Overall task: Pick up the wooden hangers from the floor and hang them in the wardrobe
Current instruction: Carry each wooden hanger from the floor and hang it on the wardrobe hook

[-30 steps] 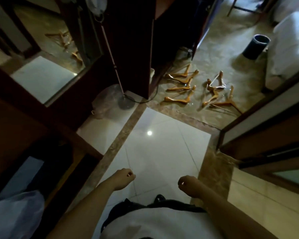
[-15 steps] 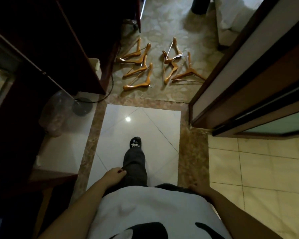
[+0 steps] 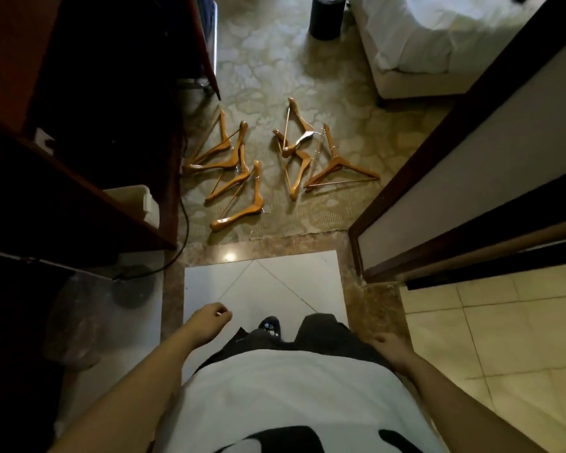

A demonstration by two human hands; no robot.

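Note:
Several wooden hangers lie scattered on the patterned carpet ahead, in a left cluster [image 3: 232,171] and a right cluster [image 3: 311,155]. The dark wooden wardrobe [image 3: 89,103] stands on the left. My left hand [image 3: 211,317] hangs at my side with its fingers curled and holds nothing. My right hand [image 3: 388,343] rests by my right hip, fingers loosely bent, also holding nothing. Both hands are well short of the hangers, over the white floor tile.
A dark bin [image 3: 327,14] and a white bed [image 3: 438,44] stand beyond the hangers. A dark-framed door panel [image 3: 455,165] runs along the right. A black cable [image 3: 185,223] and a fan base [image 3: 134,286] lie at the left.
I have stepped forward, so the hangers are nearer and more central. My hands dropped from in front of me to my sides.

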